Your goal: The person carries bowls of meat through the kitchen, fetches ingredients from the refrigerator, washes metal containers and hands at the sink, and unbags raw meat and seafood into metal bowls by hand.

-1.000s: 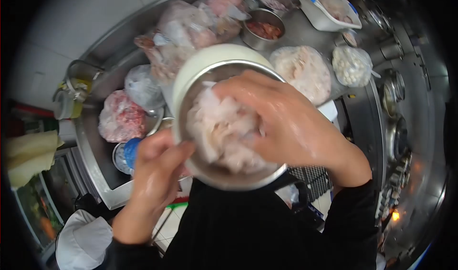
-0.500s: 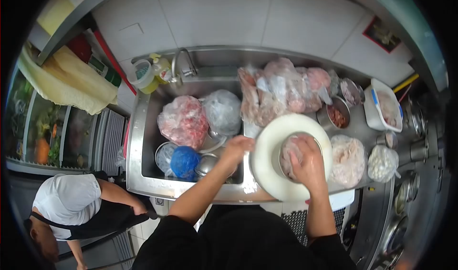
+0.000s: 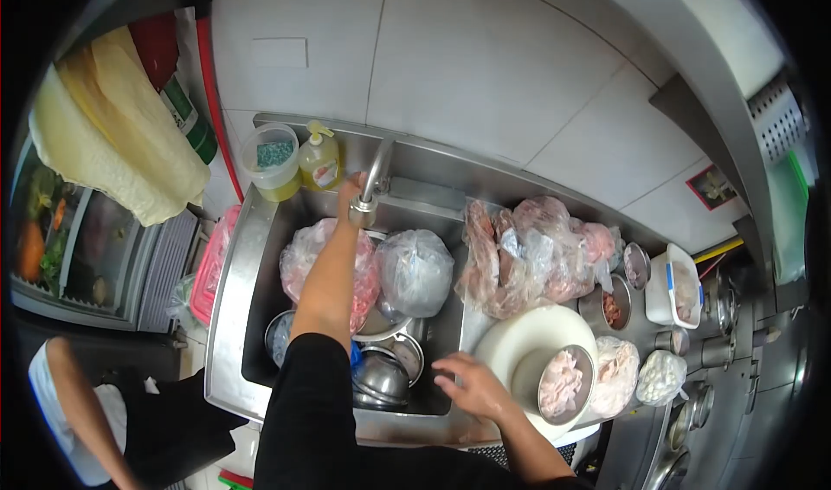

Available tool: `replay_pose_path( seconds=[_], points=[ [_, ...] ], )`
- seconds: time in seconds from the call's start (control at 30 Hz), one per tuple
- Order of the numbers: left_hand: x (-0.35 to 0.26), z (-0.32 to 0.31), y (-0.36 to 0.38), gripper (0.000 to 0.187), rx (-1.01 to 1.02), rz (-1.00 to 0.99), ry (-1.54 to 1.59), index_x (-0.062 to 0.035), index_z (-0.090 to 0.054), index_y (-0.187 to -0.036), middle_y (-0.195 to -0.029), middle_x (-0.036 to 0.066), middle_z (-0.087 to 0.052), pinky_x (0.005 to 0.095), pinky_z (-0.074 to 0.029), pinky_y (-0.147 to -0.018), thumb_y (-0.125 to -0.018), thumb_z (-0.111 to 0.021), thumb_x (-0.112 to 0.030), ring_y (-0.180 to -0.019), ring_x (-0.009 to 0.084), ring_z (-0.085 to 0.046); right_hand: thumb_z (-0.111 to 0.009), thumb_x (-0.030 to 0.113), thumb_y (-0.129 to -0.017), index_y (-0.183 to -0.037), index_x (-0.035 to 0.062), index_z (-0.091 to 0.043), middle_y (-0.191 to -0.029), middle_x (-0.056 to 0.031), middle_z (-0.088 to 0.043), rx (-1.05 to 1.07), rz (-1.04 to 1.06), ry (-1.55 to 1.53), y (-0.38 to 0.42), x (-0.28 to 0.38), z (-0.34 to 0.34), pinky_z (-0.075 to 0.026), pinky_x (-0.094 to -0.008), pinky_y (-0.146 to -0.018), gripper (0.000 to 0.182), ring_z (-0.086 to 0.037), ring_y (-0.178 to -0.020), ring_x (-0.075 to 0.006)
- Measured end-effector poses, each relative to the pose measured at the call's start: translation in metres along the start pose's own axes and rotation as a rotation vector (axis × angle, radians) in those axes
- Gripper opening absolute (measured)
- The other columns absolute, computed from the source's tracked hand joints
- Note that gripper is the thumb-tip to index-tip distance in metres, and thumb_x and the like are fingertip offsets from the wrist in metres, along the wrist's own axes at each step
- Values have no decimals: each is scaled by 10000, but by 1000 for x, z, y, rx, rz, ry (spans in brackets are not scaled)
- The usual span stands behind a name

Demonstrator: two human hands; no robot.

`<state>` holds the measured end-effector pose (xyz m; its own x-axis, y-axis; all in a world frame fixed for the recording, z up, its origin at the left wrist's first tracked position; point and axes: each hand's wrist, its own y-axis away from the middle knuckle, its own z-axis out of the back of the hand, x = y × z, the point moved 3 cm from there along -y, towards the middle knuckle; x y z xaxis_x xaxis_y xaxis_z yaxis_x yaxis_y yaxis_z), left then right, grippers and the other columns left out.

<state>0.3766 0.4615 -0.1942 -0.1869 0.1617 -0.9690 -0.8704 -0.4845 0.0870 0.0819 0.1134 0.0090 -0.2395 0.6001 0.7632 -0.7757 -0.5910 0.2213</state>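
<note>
My left hand (image 3: 350, 194) is stretched across the sink to the metal faucet (image 3: 378, 165). The spout hides most of its fingers, so their grip cannot be made out. My right hand (image 3: 472, 389) hovers by the sink's right edge with its fingers apart, holding nothing. Beside it lies a thick round white cutting board (image 3: 495, 341). A steel container (image 3: 526, 376) of pale meat pieces (image 3: 560, 383) stands tilted-looking on that board. Below my left arm, a bag of red meat (image 3: 299, 249) and a cloudy plastic bag (image 3: 417, 272) sit in the sink (image 3: 227, 351).
Bagged meat (image 3: 532, 252) lies behind the board. Further right are a steel pot (image 3: 597, 304), a white tub (image 3: 662, 291) and bags. A soap bottle (image 3: 320, 159) and a plastic tub (image 3: 270, 157) stand by the faucet. A co-worker's arm (image 3: 82, 412) is at lower left.
My right hand has left the meat in the steel container and moved left toward the sink edge. My left hand has moved from beside the board to the faucet. The view has shifted left.
</note>
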Motion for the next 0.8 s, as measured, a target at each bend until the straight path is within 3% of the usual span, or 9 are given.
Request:
replay_pose_path(
  seconds=[0.07, 0.23, 0.33, 0.37, 0.43, 0.53, 0.63, 0.73, 0.8],
  points=[
    [26, 0, -54, 627, -40, 47, -228, 71, -689, -998, -918, 207, -717, 480, -538, -781, -927, -577, -542, -848, 336, -711, -674, 185, -888, -1152, 79, -646, -1047, -147, -649, 124, -137, -61, -16, -1, -14, -528, -372, -818, 285, -666, -935, -301],
    [92, -23, -51, 554, 161, 252, 15, 48, -652, -1150, -967, 162, -719, 465, -562, -758, -943, -566, -458, -866, 295, -710, -667, 190, -935, -1162, 46, -637, -972, -42, -672, 65, -109, -201, -101, -40, -70, -516, -277, -743, 271, -623, -824, -109],
    [115, -32, 30, 463, 463, 194, 637, 4, -694, -1084, -906, 164, -720, 435, -565, -691, -907, -596, -412, -808, 244, -709, -643, 230, -954, -1146, 78, -641, -922, -21, -666, 6, -127, -433, -198, -77, -111, -510, -252, -687, 245, -615, -778, -102],
    [59, -2, 96, 350, 487, 579, 842, -39, -721, -1016, -875, 158, -718, 405, -551, -669, -883, -589, -334, -766, 251, -699, -624, 211, -958, -1060, 80, -640, -876, -24, -659, 25, -233, -699, -229, -73, -116, -519, -263, -657, 167, -620, -733, -122],
    [144, -15, 115, 292, 758, 760, 1207, -45, -710, -1018, -852, 128, -714, 374, -550, -656, -877, -600, -276, -710, 255, -688, -583, 227, -982, -926, 102, -614, -771, -12, -618, -21, -419, -1159, -290, -59, -130, -498, -262, -568, 140, -588, -633, -129],
    [47, -1, 145, 408, -52, 368, 1812, -48, -599, -1221, -1235, 140, -634, 460, -559, -836, -926, -615, -330, -1004, 301, -650, -523, 334, -1021, -936, 127, -581, -683, 9, -553, -107, -513, -1600, -368, -64, -151, -434, -251, -476, 231, -522, -548, -117],
    [-20, 12, 153, 318, 85, 480, 1765, -50, -639, -1122, -1055, 112, -671, 392, -538, -870, -922, -618, -297, -943, 251, -644, -536, 338, -1019, -997, 137, -581, -768, 2, -572, -115, -543, -1201, -380, -62, -138, -443, -251, -512, 207, -543, -623, -115],
    [-5, 13, 127, 263, -19, 664, 1531, -99, -646, -1071, -1020, 68, -663, 357, -518, -822, -959, -577, -327, -890, 213, -631, -519, 291, -1005, -1087, 81, -561, -992, -46, -562, -529, 152, -366, -375, -58, -127, -460, -321, -823, 229, -545, -926, -177],
    [35, -5, 101, 200, -213, 320, 1323, -85, -633, -975, -908, 11, -622, 312, -466, -776, -944, -568, -272, -834, 169, -577, -461, 252, -1004, -1293, 55, -488, -1201, -80, -547, -153, 141, -564, -367, -52, -133, -383, -340, -1015, 350, -513, -1138, -221]
  ],
)
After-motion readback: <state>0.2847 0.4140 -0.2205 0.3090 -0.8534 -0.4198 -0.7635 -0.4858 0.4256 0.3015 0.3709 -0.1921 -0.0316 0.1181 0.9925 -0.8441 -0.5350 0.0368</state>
